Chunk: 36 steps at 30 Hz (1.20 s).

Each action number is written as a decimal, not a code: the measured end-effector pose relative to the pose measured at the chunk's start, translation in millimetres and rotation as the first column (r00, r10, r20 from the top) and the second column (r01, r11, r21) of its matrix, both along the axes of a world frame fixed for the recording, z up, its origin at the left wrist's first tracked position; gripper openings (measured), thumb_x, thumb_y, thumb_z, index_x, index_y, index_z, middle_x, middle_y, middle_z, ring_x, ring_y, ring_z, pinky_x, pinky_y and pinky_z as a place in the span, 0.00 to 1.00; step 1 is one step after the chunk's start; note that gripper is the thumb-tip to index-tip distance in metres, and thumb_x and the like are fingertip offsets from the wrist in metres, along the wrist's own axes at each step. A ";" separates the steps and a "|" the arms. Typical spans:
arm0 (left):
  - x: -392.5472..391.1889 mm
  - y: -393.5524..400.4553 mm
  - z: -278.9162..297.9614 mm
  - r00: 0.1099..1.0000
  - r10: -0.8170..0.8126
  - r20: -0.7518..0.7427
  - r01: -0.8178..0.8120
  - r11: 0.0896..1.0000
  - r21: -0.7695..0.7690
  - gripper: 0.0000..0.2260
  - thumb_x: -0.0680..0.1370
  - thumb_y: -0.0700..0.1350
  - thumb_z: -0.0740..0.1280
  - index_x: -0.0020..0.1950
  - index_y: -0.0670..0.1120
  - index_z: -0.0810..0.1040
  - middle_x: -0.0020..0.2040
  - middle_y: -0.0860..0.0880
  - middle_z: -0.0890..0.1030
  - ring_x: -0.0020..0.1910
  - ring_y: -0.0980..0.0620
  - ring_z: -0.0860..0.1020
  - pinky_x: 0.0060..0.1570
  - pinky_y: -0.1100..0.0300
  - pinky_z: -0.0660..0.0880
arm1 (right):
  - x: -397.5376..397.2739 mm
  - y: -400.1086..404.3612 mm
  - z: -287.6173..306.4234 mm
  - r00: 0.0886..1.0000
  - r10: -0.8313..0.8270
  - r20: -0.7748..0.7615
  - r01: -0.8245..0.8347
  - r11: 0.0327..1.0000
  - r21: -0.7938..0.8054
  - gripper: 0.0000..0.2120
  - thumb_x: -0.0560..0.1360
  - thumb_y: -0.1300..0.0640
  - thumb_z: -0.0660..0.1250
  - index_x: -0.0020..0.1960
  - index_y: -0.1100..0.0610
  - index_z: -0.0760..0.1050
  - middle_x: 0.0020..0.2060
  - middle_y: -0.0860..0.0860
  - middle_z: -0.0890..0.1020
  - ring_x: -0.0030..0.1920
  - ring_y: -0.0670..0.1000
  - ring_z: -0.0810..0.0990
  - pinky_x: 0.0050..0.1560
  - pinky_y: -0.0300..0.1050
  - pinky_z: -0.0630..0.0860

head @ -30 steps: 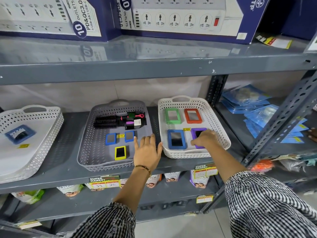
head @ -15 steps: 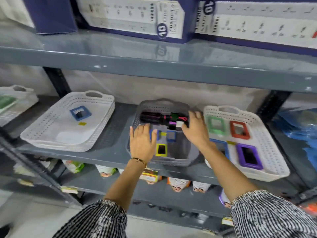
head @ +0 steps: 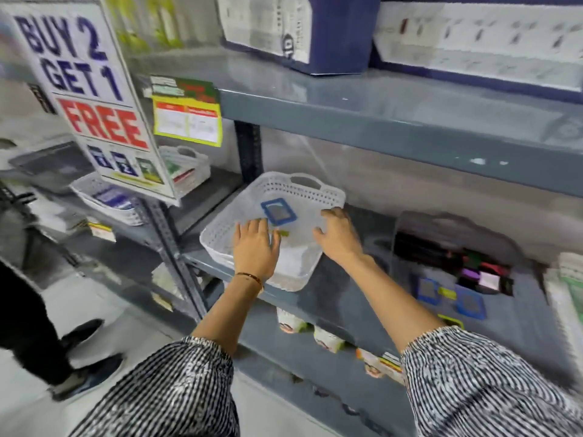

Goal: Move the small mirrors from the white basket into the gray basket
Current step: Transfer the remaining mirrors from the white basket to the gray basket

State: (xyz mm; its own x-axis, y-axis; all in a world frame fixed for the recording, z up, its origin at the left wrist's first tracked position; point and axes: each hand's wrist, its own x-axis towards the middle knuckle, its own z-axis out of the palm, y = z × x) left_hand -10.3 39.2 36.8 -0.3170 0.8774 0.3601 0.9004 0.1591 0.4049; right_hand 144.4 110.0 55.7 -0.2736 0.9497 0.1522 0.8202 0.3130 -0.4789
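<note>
A white basket [head: 227, 222] sits on the grey shelf at centre, holding one blue-framed small mirror [head: 279, 211]. My left hand [head: 256, 247] hovers flat over the basket's front part, fingers spread, holding nothing. My right hand [head: 339, 238] is over the basket's right rim, fingers apart and empty. To the right stands the gray basket [head: 407, 247], blurred, with a black hairbrush [head: 422, 247], two blue-framed mirrors [head: 427, 290] [head: 470, 305] and a yellow-framed one [head: 452, 320] partly hidden by my right sleeve.
A "Buy 2 Get 1 Free" sign [head: 91, 96] hangs at the left by the shelf post [head: 170, 247]. Another white basket [head: 564, 285] is cut off at the far right. A person's legs [head: 34, 329] stand on the floor at left. Boxes line the top shelf.
The view has swung left. Both hands moved from the gray basket leftward to the white basket with the single blue mirror; both remain empty.
</note>
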 end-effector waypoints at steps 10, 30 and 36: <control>-23.9 6.0 -21.3 0.996 -0.031 0.085 0.034 0.999 -0.040 0.16 0.78 0.49 0.59 0.59 0.39 0.73 0.57 0.38 0.78 0.58 0.40 0.73 0.66 0.46 0.63 | -67.9 50.3 -27.6 0.998 -0.012 0.054 0.017 0.996 -0.093 0.23 0.75 0.50 0.66 0.62 0.65 0.72 0.60 0.63 0.76 0.61 0.62 0.74 0.58 0.54 0.74; -25.7 4.6 -24.3 0.996 -0.007 0.091 0.015 0.996 -0.083 0.17 0.77 0.51 0.57 0.56 0.39 0.74 0.54 0.40 0.78 0.57 0.42 0.72 0.65 0.48 0.62 | -125.9 106.9 -65.3 0.962 -0.028 0.270 0.080 0.980 -0.182 0.31 0.71 0.44 0.71 0.66 0.62 0.70 0.61 0.61 0.78 0.61 0.60 0.77 0.57 0.52 0.78; -27.0 7.5 -24.1 0.998 -0.029 0.054 0.035 0.992 -0.122 0.19 0.78 0.54 0.56 0.60 0.42 0.72 0.60 0.42 0.77 0.61 0.42 0.71 0.68 0.45 0.61 | -107.5 96.5 -51.0 0.970 -0.104 0.219 0.152 0.965 -0.215 0.36 0.67 0.41 0.72 0.67 0.60 0.67 0.64 0.60 0.72 0.65 0.59 0.70 0.61 0.50 0.73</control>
State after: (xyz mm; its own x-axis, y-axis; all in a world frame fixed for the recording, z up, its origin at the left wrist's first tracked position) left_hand -37.2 46.7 12.7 -0.3032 0.9240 0.2331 0.8842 0.1816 0.4304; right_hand 36.9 206.5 4.6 -0.1499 0.9815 -0.1189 0.9338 0.1010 -0.3434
